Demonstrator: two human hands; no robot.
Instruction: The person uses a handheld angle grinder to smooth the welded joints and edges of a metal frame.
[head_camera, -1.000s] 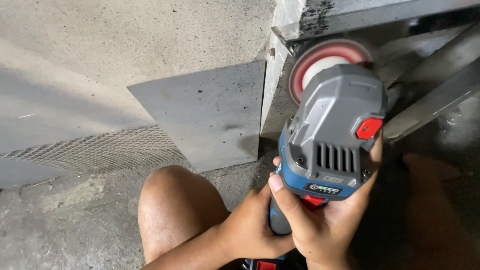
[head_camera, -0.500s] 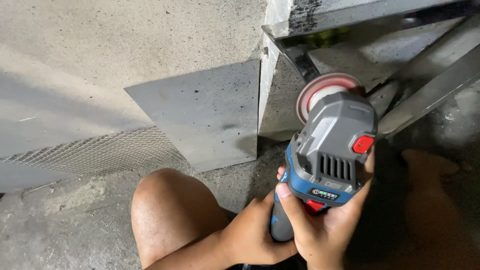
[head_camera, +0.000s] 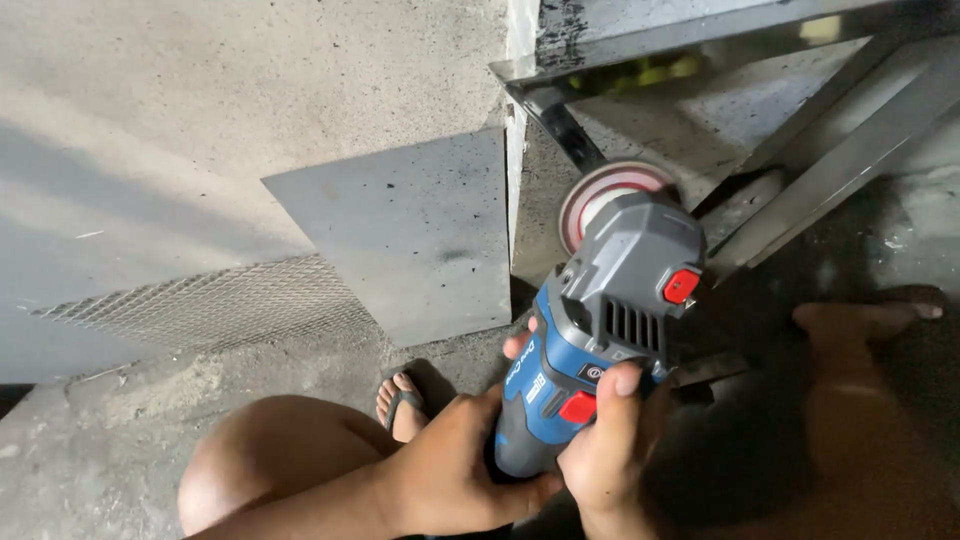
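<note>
- Gripping the blue and grey angle grinder (head_camera: 600, 340) with both hands, we hold it nose-up, its red-rimmed disc (head_camera: 600, 200) at the dark upright bar (head_camera: 565, 135) of the steel frame (head_camera: 800, 165).
- Our left hand (head_camera: 450, 470) wraps closed around the lower end of the grinder body; our right hand (head_camera: 610, 440) clamps the body just above it, the thumb lying beside the red switch (head_camera: 578, 407).
- Beside the grinder, on its left, a grey metal sheet (head_camera: 410, 235) leans against the concrete wall (head_camera: 250, 110), with a strip of wire mesh (head_camera: 210, 305) further left of the grinder. Below the grinder we see a bare knee (head_camera: 260, 460) and a sandalled foot (head_camera: 400, 400) on the floor.
- We judge the step in hand to be grinding at the frame's corner joint; whether the disc touches the metal we cannot tell.
- The next move, as we read it, calls for a firm two-handed hold, a steady disc angle against the bar, and the bare leg kept well back from the grinder.
- Against the frame a second ago, the grinder now sits lower and more to the left in view, the disc has come off the top rail's underside to a point further down the bar, and the foot has come into sight.
</note>
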